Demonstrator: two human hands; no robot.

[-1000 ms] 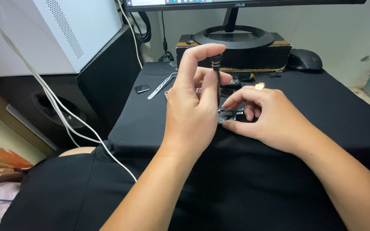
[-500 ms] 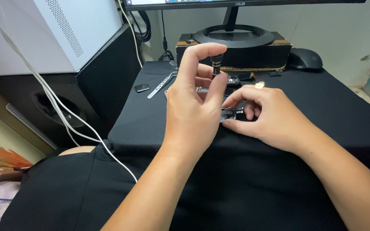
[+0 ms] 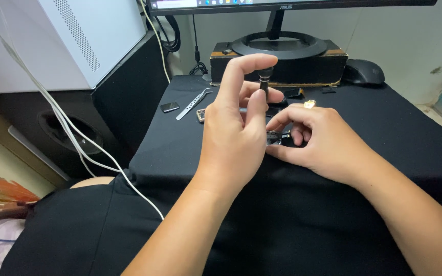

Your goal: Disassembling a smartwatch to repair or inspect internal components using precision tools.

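Your left hand (image 3: 234,138) had the slim black precision screwdriver (image 3: 265,82) pinched upright, forefinger capping its top and thumb against the shaft, tip down over the work. Your right hand (image 3: 321,138) was closed around a small dark metal part (image 3: 273,137) on the black cloth-covered table (image 3: 384,133), pinning it flat. I'd guess that part was light, rigid and slippery, so holding it by the edges made sense. Silver tweezers (image 3: 194,103) lay off to the left.

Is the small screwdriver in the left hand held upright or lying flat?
Upright. The left hand pinches the screwdriver vertically, forefinger capping its top, its tip hidden behind the fingers above the small dark part the right hand steadies.
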